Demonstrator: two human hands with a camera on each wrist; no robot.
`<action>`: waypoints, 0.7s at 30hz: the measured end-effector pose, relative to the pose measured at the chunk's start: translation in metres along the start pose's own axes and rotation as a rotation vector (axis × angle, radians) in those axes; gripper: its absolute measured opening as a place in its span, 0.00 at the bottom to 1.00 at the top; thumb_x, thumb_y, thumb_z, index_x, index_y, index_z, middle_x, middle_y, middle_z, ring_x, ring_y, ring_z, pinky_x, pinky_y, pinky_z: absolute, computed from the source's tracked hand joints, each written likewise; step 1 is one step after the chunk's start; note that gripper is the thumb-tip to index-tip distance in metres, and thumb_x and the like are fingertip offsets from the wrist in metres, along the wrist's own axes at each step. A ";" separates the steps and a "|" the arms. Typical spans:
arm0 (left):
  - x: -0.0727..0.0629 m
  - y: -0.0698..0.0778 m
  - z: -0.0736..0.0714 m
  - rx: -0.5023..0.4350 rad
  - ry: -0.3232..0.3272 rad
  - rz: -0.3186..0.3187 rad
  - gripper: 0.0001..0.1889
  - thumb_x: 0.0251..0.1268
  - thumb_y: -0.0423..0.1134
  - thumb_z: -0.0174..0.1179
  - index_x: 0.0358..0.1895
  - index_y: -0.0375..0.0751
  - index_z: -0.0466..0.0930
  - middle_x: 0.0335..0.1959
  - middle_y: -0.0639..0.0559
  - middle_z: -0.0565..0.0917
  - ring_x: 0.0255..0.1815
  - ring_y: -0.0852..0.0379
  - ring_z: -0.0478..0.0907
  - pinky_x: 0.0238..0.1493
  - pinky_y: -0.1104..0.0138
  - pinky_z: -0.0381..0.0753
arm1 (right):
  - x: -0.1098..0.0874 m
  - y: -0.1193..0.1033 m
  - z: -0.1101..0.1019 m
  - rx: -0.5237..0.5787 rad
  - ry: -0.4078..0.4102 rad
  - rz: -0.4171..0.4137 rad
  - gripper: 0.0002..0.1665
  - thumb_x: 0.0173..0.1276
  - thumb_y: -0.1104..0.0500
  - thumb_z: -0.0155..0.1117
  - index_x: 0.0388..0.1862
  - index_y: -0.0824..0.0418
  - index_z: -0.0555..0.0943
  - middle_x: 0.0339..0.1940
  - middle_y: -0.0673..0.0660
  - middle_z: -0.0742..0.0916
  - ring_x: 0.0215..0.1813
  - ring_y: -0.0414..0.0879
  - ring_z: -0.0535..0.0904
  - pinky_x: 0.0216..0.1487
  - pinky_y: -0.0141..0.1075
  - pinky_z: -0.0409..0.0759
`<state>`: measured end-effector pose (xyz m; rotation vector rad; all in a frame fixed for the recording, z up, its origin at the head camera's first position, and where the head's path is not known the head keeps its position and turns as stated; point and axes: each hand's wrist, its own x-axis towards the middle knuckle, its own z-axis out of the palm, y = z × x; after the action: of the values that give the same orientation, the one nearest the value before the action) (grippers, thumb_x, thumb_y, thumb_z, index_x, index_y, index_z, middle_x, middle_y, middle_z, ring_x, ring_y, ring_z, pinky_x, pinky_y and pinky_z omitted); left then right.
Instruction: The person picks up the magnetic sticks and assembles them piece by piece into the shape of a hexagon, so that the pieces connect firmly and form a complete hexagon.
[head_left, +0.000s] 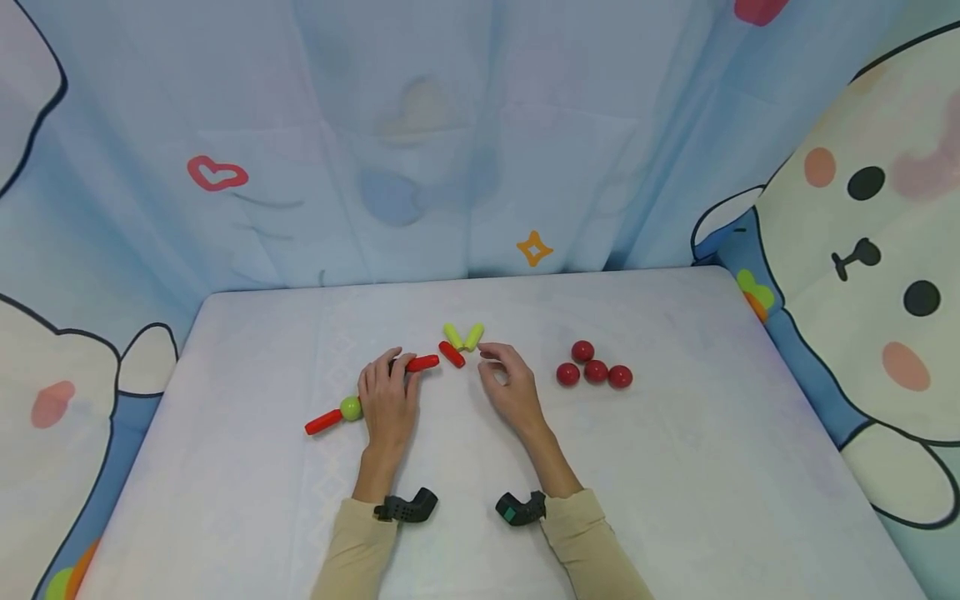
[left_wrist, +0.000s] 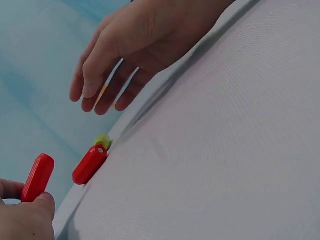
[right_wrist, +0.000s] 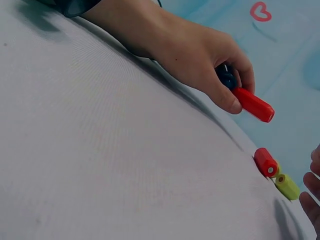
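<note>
My left hand (head_left: 387,404) pinches a red faceted stick (right_wrist: 256,106) joined to a dark blue ball (right_wrist: 226,75) between thumb and fingers. To the left of that hand, a green ball (head_left: 351,407) sits at the end of another red stick (head_left: 324,422); the hand covers whatever lies between. My right hand (head_left: 513,392) hovers over the table with relaxed, slightly bent fingers and nothing in them. Near its fingertips lie a short red stick (head_left: 452,354) and two yellow-green sticks, one on the left (head_left: 453,336) and one on the right (head_left: 473,337).
Several dark red balls (head_left: 596,372) are grouped on the white-covered table (head_left: 712,467), right of my right hand. A blue patterned curtain (head_left: 420,208) hangs behind the table's far edge. Each wrist wears a black device, such as the left one (head_left: 408,507).
</note>
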<state>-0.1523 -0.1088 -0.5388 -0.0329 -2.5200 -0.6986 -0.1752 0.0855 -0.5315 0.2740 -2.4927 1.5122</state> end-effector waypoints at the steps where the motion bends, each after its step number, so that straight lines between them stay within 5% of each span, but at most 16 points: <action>1: 0.000 0.000 0.000 0.001 0.004 0.005 0.15 0.65 0.38 0.62 0.54 0.46 0.78 0.59 0.45 0.76 0.59 0.46 0.71 0.65 0.50 0.65 | 0.000 0.000 0.000 -0.011 -0.008 -0.005 0.17 0.70 0.60 0.58 0.57 0.58 0.78 0.54 0.52 0.83 0.58 0.45 0.80 0.61 0.42 0.79; 14: -0.002 -0.002 -0.002 0.019 -0.025 0.002 0.15 0.66 0.38 0.61 0.55 0.48 0.80 0.57 0.47 0.78 0.59 0.47 0.71 0.66 0.49 0.65 | -0.002 -0.003 -0.001 -0.068 0.006 -0.023 0.17 0.69 0.61 0.61 0.57 0.56 0.78 0.54 0.52 0.84 0.57 0.44 0.80 0.61 0.43 0.80; 17: -0.001 -0.001 -0.003 0.018 -0.021 0.003 0.15 0.66 0.38 0.62 0.55 0.48 0.79 0.57 0.47 0.78 0.59 0.47 0.71 0.66 0.50 0.65 | -0.002 -0.001 -0.009 -0.135 0.092 -0.121 0.15 0.69 0.62 0.60 0.54 0.57 0.80 0.51 0.53 0.85 0.55 0.46 0.81 0.58 0.42 0.81; 21: -0.001 -0.001 -0.003 0.013 -0.034 -0.005 0.15 0.66 0.39 0.62 0.55 0.49 0.79 0.57 0.48 0.77 0.59 0.47 0.71 0.66 0.49 0.65 | -0.005 0.007 -0.031 -0.249 0.336 -0.225 0.11 0.65 0.65 0.61 0.47 0.60 0.82 0.44 0.56 0.87 0.48 0.49 0.82 0.52 0.41 0.82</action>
<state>-0.1502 -0.1106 -0.5375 -0.0344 -2.5573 -0.6891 -0.1696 0.1168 -0.5251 0.2269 -2.2624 1.0511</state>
